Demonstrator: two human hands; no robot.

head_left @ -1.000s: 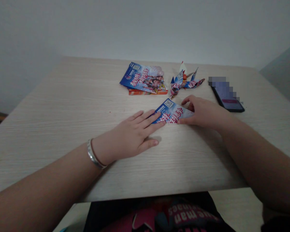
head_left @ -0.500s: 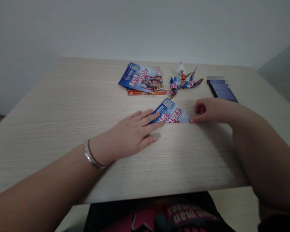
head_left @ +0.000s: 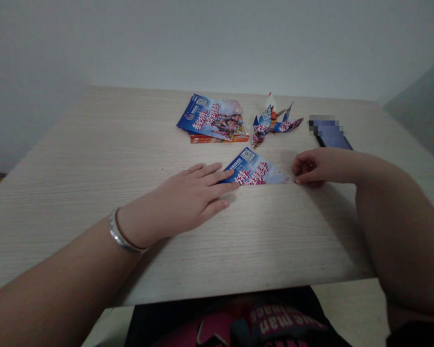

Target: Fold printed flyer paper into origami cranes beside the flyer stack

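Observation:
A blue printed paper folded into a triangle (head_left: 255, 171) lies flat on the light wooden table (head_left: 94, 159). My left hand (head_left: 183, 200), with a silver bangle on the wrist, lies flat with fingers stretched out, its fingertips pressing the triangle's left corner. My right hand (head_left: 313, 167) has its fingers curled in, and a fingertip presses down at the triangle's right tip.
A small stack of printed leaflets (head_left: 213, 123) lies at the back of the table. A folded paper figure (head_left: 273, 123) stands to its right. A dark phone (head_left: 331, 135) lies behind my right hand. The table's near edge is close to my lap.
My right hand slid rightwards along the paper's bottom edge to its right tip, with the fingers curling in. My left hand stayed on the left corner.

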